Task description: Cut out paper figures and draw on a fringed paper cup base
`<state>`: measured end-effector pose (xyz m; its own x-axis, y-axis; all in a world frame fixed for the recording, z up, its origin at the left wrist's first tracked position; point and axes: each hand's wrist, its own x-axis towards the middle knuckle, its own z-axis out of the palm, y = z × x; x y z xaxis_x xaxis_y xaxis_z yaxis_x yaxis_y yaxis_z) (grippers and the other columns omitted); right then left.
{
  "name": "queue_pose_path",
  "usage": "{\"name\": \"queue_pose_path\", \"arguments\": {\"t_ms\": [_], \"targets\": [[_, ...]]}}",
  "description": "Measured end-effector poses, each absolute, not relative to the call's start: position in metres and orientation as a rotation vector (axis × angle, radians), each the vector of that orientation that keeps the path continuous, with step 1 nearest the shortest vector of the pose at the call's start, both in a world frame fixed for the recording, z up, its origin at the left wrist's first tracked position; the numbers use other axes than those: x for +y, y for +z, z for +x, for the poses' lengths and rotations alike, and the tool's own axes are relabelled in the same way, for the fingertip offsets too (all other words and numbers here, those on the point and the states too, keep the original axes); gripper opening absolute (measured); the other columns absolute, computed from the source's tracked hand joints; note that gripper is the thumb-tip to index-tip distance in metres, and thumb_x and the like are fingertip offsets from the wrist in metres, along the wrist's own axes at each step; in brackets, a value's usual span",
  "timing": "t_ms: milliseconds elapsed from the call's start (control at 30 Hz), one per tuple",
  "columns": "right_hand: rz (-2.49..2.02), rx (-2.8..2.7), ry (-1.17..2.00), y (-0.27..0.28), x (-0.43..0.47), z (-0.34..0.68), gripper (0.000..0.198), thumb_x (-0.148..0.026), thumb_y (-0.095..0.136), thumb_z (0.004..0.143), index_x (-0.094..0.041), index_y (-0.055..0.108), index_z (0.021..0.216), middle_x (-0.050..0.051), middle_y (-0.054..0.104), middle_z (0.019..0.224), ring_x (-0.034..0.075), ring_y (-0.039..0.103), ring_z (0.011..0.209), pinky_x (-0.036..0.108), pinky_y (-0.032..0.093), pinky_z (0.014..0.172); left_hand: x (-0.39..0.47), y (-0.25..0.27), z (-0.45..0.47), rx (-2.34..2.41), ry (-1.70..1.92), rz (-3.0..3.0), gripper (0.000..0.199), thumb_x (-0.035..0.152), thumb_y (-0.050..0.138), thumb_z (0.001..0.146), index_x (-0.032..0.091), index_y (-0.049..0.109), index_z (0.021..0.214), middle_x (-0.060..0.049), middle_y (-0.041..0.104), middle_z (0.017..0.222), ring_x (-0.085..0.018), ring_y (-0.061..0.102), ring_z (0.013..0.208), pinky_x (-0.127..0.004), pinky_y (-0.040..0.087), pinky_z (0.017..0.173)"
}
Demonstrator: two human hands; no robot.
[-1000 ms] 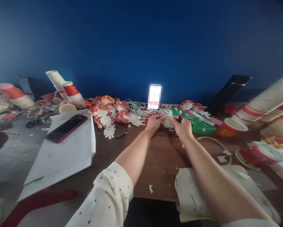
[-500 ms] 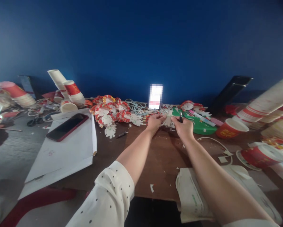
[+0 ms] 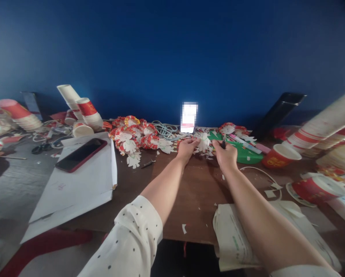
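While gripping a dark tool [image 3: 224,143] in the right hand [image 3: 227,156] | seemingly pinches the edge of a white flower [image 3: 204,142] with the left hand [image 3: 186,150] | lies between both hands, nearer the left | roughly round, no clear long axis | left of green board [image 3: 249,156]

white petalled paper cutout [image 3: 204,142], seemingly pinched in left hand [image 3: 187,149]; slim dark tool [image 3: 223,144] upright in right hand [image 3: 226,154].

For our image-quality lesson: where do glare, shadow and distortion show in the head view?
Head view: the lit phone screen glares white; far-right stacked paper cups look stretched and blurred; shadow darkens the brown table below the right hand.
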<state>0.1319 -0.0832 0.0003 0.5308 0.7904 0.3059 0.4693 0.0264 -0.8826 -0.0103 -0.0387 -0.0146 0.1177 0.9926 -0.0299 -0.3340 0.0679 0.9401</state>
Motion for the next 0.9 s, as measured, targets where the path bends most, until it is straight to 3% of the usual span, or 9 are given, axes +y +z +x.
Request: {"name": "queue_pose_path", "arguments": {"t_ms": [333, 900], "targets": [[-1.611, -1.243, 0.338, 0.0092, -0.0907, 0.1222, 0.048, -0.064, 0.068, 0.067, -0.016, 0.071, 0.075, 0.005, 0.067, 0.064, 0.023, 0.063, 0.066, 0.036, 0.048, 0.072, -0.0371, -0.0158, -0.0092, 0.897, 1.245, 1.031, 0.017, 0.031, 0.077, 0.072, 0.016, 0.069, 0.071, 0.003, 0.061, 0.061, -0.008, 0.049, 0.057, -0.022, 0.040, 0.062], [-1.573, -1.216, 0.350, 0.0099, -0.0914, 0.1228, 0.042, -0.052, 0.063, 0.073, -0.014, 0.073, 0.085, 0.005, 0.067, 0.067, 0.022, 0.062, 0.070, 0.035, 0.047, 0.074, -0.0415, -0.0111, -0.0097, 0.815, 1.241, 0.966, 0.015, 0.030, 0.073, 0.075, 0.015, 0.071, 0.072, -0.002, 0.066, 0.068, -0.011, 0.058, 0.065, -0.024, 0.047, 0.066]]}}
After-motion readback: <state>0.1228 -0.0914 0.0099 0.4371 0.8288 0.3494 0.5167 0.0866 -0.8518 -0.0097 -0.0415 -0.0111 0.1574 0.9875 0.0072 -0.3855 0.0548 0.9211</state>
